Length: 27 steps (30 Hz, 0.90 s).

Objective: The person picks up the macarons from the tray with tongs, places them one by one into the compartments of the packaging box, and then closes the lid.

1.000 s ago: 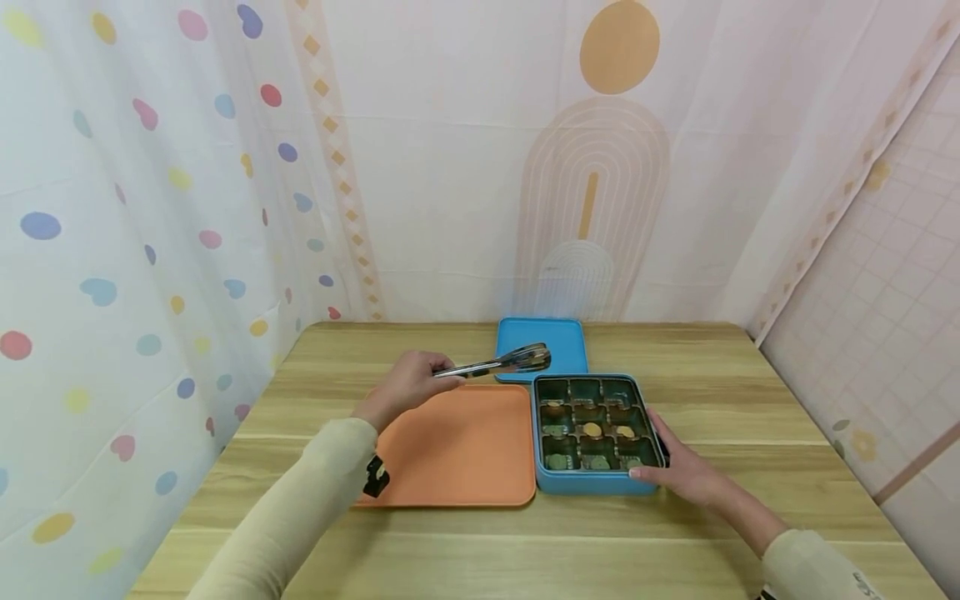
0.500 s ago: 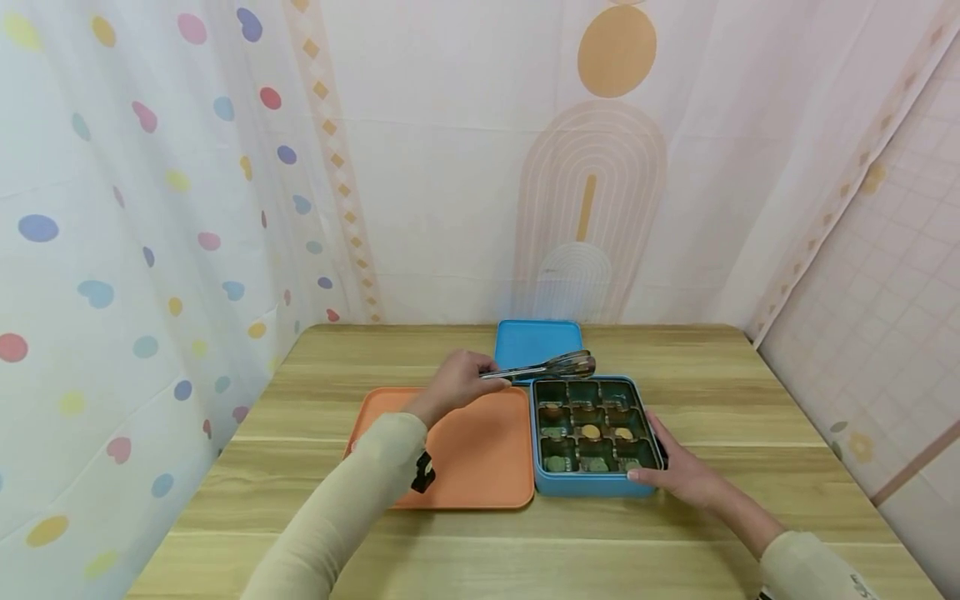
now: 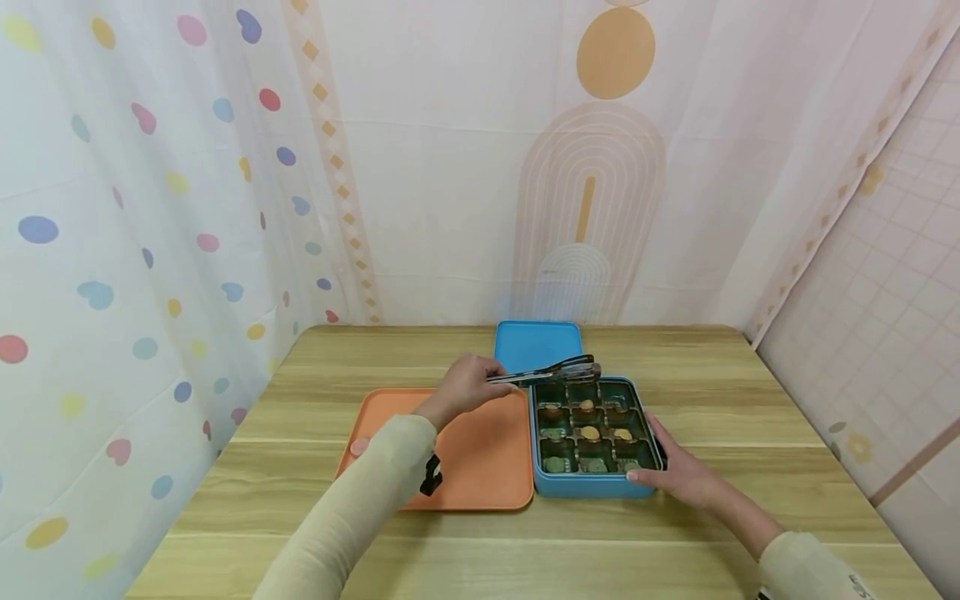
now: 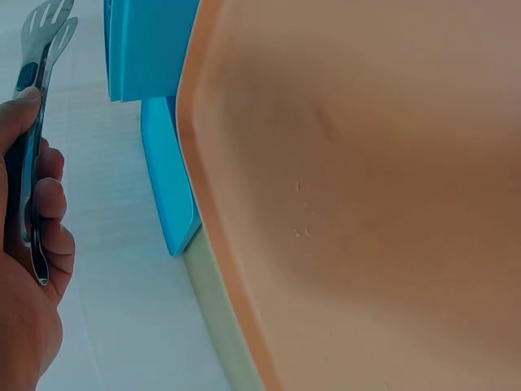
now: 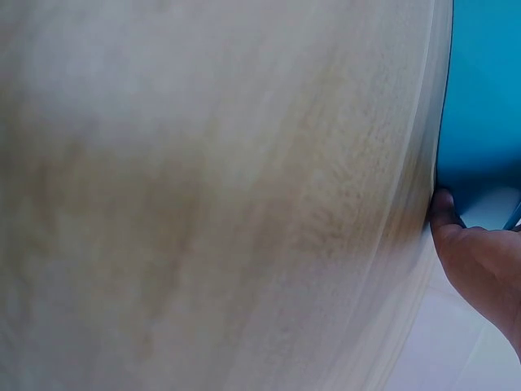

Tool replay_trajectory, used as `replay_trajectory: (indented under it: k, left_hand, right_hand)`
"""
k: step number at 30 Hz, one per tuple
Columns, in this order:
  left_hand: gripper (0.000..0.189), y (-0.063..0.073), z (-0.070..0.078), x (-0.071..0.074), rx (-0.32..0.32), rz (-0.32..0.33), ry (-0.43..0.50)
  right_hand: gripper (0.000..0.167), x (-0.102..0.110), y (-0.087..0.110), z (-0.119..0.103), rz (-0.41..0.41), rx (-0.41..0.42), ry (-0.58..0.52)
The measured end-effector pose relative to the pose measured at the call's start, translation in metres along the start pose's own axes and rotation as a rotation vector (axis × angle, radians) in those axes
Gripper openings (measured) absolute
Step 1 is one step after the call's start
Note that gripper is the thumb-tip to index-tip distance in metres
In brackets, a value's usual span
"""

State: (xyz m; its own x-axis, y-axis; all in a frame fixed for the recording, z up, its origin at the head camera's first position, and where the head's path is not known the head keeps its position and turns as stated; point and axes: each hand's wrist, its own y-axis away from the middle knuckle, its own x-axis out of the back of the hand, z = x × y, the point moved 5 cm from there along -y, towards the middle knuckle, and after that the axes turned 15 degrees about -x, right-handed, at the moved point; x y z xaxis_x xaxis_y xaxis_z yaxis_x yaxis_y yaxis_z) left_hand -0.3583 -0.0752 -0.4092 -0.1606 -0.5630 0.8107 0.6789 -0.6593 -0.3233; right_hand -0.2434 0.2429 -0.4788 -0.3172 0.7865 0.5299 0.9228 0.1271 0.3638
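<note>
My left hand (image 3: pixel 467 383) holds metal food tongs (image 3: pixel 551 372), their two heads spread apart over the back left of a blue box (image 3: pixel 596 485). In the left wrist view the tongs' slotted heads (image 4: pixel 45 32) stand apart with nothing between them. A dark divided insert fills the box. Round orange-yellow biscuits (image 3: pixel 590 433) lie in some compartments, one of them in the back row, and green ones (image 3: pixel 557 464) along the front. My right hand (image 3: pixel 678 475) grips the box's front right corner, thumb at the front rim; its other fingers are mostly hidden.
An orange tray (image 3: pixel 480 467) lies left of the box, partly under my left arm. A pinkish round piece (image 3: pixel 359 447) is on its left side, and crumbs (image 4: pixel 301 233) show on its surface. A blue lid (image 3: pixel 536 340) lies behind, near the table's back edge.
My left hand has moved right with the tongs, from above the tray to the box. The tongs have spread, and a biscuit now shows in the back row's middle compartment. My right hand stays put.
</note>
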Motion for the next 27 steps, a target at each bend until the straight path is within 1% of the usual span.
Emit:
replay_trajectory:
  k: [3, 8, 14, 18, 21, 27]
  left_hand:
    - [0.023, 0.001, 0.000, 0.001, 0.001, -0.004, -0.010]
    - [0.017, 0.003, -0.002, 0.005, 0.019, 0.006, -0.029]
    - [0.035, 0.010, -0.007, 0.014, 0.053, 0.028, -0.030]
    - [0.039, 0.017, -0.010, 0.024, 0.073, 0.049, -0.028]
    - [0.037, 0.023, -0.014, 0.034, 0.084, 0.062, -0.024]
    - [0.030, 0.044, -0.026, 0.054, 0.107, 0.094, -0.022]
  right_hand:
    - [0.111, 0.000, 0.000, 0.000, -0.001, 0.000, -0.007]
    - [0.109, 0.000, 0.000, 0.000, -0.005, 0.003, -0.025]
    - [0.110, 0.000, 0.000, 0.001, -0.005, -0.002, -0.004]
    - [0.111, 0.000, 0.001, 0.002, -0.012, -0.015, -0.004]
    - [0.111, 0.000, 0.001, 0.002, -0.018, -0.015, -0.022]
    - [0.110, 0.000, 0.002, 0.000, -0.020, -0.009, -0.021]
